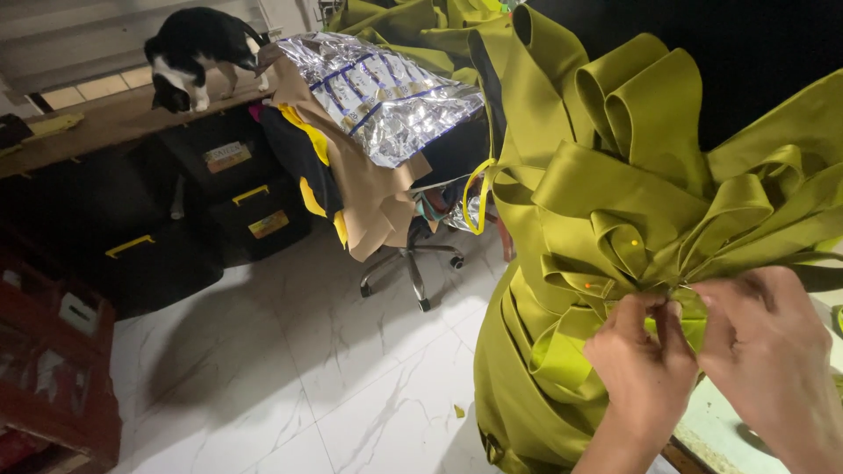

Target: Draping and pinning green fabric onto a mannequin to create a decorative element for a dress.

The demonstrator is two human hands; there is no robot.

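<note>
Pinching together, the left hand (645, 360) and right hand (773, 347) grip a fold of the olive-green satin fabric (615, 202), bunched in loops over the table edge (716, 430). Beyond: an office chair (413, 254) and a black-and-white cat (198, 53).

The 2 hands meet low on the right, left hand (644, 367) just beside right hand (766, 351), both pinching the folded fabric (615, 202) that rises above and behind them. A swivel chair (413, 254) stands left of the fabric, with sheets and a foil bag (386, 92) piled on it. Further left, a cat (198, 53) stands on a shelf (97, 118) above stacked bins (237, 189)
</note>
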